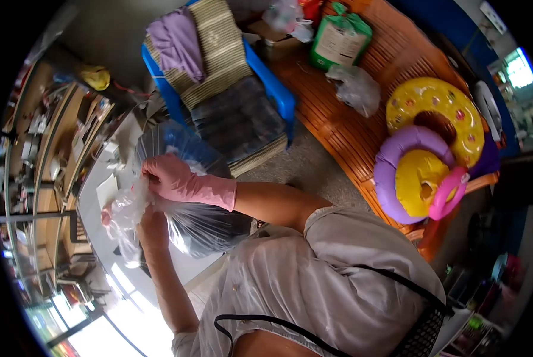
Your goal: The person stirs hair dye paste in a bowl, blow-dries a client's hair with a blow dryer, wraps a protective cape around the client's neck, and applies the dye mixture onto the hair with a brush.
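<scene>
My right hand [174,178], in a pink glove, has its fingers closed on the gathered top of a clear plastic bag [198,229]. Just below it, my bare left hand [152,229] grips the same bunched plastic, its fingers partly hidden by the folds. Loose crumpled plastic spreads out to the left of both hands, with a small pink patch at its edge. Dark contents show through the bag, which rests on a white table [97,190]. Behind my gloved hand stands another bulging bag, bluish and dark [183,143].
A blue armchair [272,89] with a woven mat, cushion and purple cloth [177,41] stands close by. The wooden bench [314,113] holds a green package [341,41], a plastic bag [356,89] and inflatable rings [409,143]. Cluttered shelves [52,149] line the left.
</scene>
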A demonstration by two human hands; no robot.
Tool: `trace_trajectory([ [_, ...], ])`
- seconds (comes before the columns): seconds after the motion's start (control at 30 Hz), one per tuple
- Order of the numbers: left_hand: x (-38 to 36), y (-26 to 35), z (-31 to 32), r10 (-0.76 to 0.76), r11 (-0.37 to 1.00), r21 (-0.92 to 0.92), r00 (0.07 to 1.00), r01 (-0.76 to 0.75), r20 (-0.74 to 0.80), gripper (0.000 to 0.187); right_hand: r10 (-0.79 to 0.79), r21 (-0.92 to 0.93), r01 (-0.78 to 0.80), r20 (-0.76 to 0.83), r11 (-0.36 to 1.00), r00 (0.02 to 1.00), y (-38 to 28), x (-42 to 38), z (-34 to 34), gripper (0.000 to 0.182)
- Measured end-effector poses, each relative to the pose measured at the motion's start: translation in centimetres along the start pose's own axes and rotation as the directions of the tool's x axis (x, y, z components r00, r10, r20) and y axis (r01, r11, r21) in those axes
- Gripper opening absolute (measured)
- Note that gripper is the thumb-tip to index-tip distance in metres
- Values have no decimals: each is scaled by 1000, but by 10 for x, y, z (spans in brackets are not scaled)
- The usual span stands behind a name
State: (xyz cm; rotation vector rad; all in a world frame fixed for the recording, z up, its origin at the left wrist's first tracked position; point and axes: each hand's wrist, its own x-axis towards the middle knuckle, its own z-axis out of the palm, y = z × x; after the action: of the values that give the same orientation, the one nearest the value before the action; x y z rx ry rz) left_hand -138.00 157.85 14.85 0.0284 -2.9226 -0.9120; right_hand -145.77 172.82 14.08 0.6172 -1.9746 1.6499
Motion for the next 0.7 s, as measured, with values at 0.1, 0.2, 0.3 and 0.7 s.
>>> trace_trajectory([
  [0.1,19,38,16,-149,363,-876,948,317,281,36,192,57,-200,111,978,975,5,-10,-21,15],
  [0.2,40,76,45,-124,-33,-923,915,383,384,41,117,-133,-124,-59,983,991,-2,-7,-61,20],
  [0.3,57,109,79,203,-150,-876,882,458,426,35,-83,-276,84,15,957,996,-16,-1,-128,26],
  [0.7,108,217,215,-95,18,-911,908,412,409,25,85,-161,-40,280,986,956,69,17,-283,13],
])
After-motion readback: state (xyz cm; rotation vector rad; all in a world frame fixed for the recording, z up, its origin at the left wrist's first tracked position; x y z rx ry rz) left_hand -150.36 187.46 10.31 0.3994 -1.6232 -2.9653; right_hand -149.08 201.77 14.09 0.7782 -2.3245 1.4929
